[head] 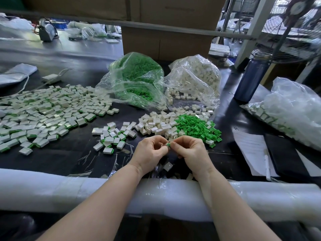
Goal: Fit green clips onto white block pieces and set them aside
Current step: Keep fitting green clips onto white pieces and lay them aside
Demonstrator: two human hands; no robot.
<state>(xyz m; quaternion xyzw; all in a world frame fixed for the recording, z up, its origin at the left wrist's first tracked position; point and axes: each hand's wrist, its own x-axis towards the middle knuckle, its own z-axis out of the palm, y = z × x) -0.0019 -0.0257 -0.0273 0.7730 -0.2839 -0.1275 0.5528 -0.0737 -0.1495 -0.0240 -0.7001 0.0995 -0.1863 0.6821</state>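
Both hands meet over the black table near its front edge. My left hand (150, 152) and my right hand (189, 150) pinch a small green clip (168, 145) between their fingertips; whether a white block is held with it is hidden by the fingers. Just beyond the hands lies a loose heap of white block pieces (156, 124), and to its right a heap of green clips (198, 126). A small cluster of fitted blocks (111, 136) sits left of the hands. A large spread of fitted blocks (46, 110) covers the table's left side.
Open plastic bags of green clips (137, 75) and white blocks (196, 75) stand behind the heaps. A blue bottle (251, 77), another bag (291, 112), papers (251, 150) and a dark notebook (286, 153) lie on the right. White foam padding (86, 192) lines the front edge.
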